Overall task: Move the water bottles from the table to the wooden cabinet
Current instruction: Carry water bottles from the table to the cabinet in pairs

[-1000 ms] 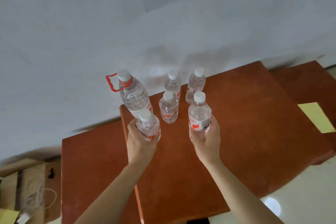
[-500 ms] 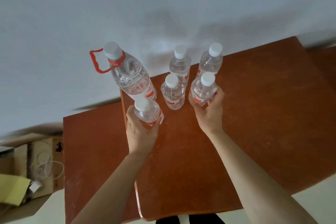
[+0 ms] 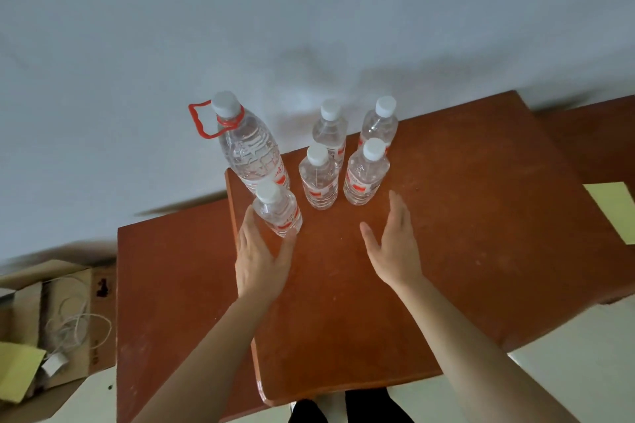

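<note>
1. The left hand [image 3: 261, 261] is spread with fingers straight. Thumb and fingers flank the foot of the near bottle [image 3: 278, 213] and pinch nothing; whether skin meets plastic cannot be told.
2. The right hand [image 3: 395, 251] is flat, open and empty. The right bottle [image 3: 366, 177] stands apart from it, ahead of the fingertips and slightly left.
3. Both bottles stand upright on the wooden top [image 3: 464, 216], caps up and long axes vertical. A sideways wrap round the body looks right for either.
4. The left hand is nearer its bottle; the right needs a short reach forward.
5. The big bottle [image 3: 252, 151] stands just behind the near bottle and is likeliest to be knocked.
6. Whether this top is table or cabinet is unclear.
</note>
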`<state>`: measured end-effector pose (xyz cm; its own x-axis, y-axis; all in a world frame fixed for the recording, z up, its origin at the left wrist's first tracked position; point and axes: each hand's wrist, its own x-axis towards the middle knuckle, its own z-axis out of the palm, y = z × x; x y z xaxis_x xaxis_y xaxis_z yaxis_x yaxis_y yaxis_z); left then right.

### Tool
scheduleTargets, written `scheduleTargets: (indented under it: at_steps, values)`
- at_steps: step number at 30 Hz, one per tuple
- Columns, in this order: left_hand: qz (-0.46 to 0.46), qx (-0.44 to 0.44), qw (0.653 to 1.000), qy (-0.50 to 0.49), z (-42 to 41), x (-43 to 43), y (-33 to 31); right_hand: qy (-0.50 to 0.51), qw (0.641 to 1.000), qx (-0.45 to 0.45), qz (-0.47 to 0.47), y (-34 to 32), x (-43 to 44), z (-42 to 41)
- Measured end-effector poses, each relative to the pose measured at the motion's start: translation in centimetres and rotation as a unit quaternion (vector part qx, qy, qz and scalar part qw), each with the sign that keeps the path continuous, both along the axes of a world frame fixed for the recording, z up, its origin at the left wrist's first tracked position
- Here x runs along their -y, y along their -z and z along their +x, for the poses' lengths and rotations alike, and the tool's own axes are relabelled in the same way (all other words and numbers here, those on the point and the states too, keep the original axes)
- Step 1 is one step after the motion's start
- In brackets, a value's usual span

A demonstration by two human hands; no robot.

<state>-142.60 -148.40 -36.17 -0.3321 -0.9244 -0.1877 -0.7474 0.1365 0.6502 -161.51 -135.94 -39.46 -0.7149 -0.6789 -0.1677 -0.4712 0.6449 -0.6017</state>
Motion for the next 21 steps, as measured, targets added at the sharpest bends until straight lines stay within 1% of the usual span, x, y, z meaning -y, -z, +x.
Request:
scheduleTargets:
  at_steps: [3,7,12,16,18,21]
  values:
    - [-0.059,-0.005,0.997,0.043,1.5,0.1,-3.8,-0.014,0.996,-0.090,0.016,-3.5,-1.1,0.1]
    - [-0.188,-0.003,0.976,0.109,1.1,2.4,-10.9,0.003,0.982,-0.189,-0.008,-11.2,-0.7,-0.4]
    - [-0.363,-0.019,0.912,0.188,0.5,3.2,-22.4,0.029,0.942,-0.333,-0.029,-23.0,-3.6,0.0]
    - [-0.437,-0.004,0.870,0.228,-1.5,1.3,-28.9,0.065,0.918,-0.391,-0.009,-30.0,-8.6,0.0]
    - [-0.454,-0.021,0.857,0.244,-2.8,-0.8,-31.7,0.092,0.904,-0.417,-0.008,-33.3,-12.0,-0.1]
    - [-0.486,-0.076,0.826,0.276,-5.2,-4.9,-35.7,0.147,0.882,-0.447,-0.025,-37.6,-18.1,-0.3]
